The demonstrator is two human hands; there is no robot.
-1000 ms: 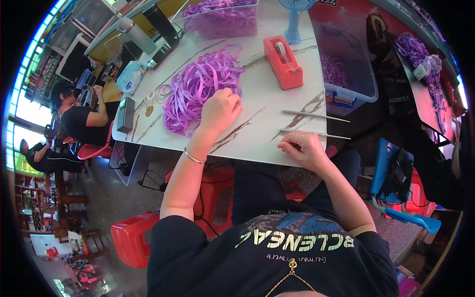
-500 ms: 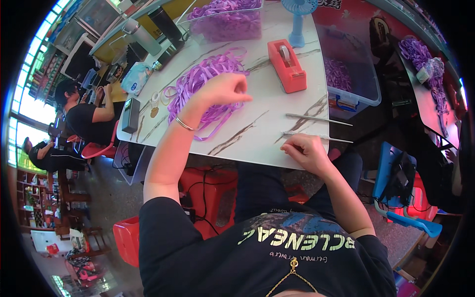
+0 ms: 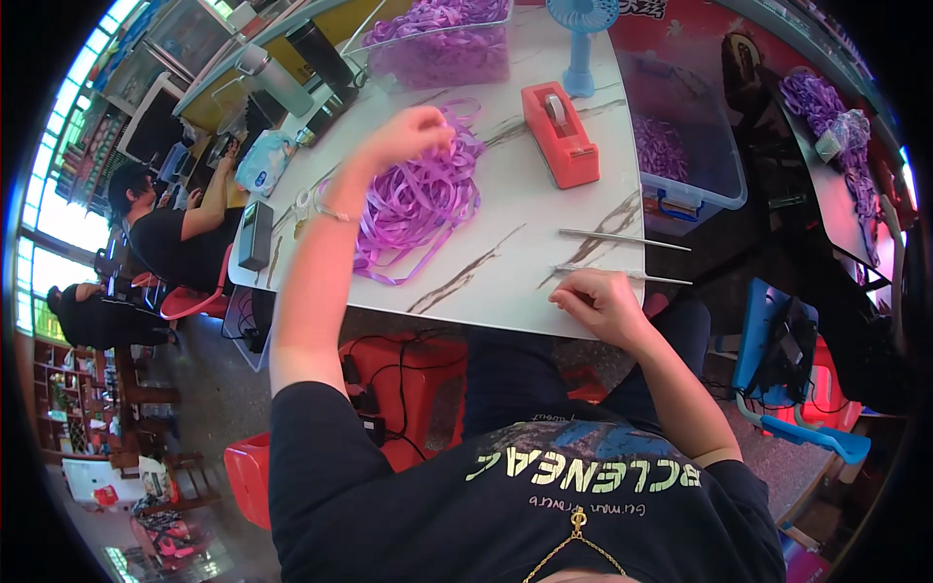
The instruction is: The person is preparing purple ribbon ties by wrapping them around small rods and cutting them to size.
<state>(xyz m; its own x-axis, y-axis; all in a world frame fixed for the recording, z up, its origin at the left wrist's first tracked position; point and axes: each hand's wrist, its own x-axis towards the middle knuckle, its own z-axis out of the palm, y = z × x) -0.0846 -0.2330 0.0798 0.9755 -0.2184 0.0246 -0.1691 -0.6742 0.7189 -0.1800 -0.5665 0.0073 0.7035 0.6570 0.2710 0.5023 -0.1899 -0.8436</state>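
Note:
A loose heap of purple ribbon (image 3: pixel 423 209) lies on the marbled table. Over its far left part hangs my left hand (image 3: pixel 413 136), fingers curled in and a bracelet at the wrist; whether it holds anything is hidden. At the table's near edge, my right hand (image 3: pixel 603 303) is closed with thumb and finger pinched, and I cannot make out what is in it. Just beyond its knuckles a thin pale rod (image 3: pixel 666 281) juts past the table edge. A second metal rod (image 3: pixel 622 238) lies farther off, roughly parallel.
A red tape dispenser (image 3: pixel 562 136) and blue fan (image 3: pixel 580 49) stand beyond the rods. A clear tub (image 3: pixel 437 63) of ribbon sits at the back; another bin (image 3: pixel 705 199) stands right of the table. Wipes (image 3: pixel 264 160) and a dark box (image 3: pixel 257 236) lie left. Co-workers sit far left.
My left hand has moved left and farther away, from the heap's right side to its far left part. My right hand has stayed nearly in place, still pinched.

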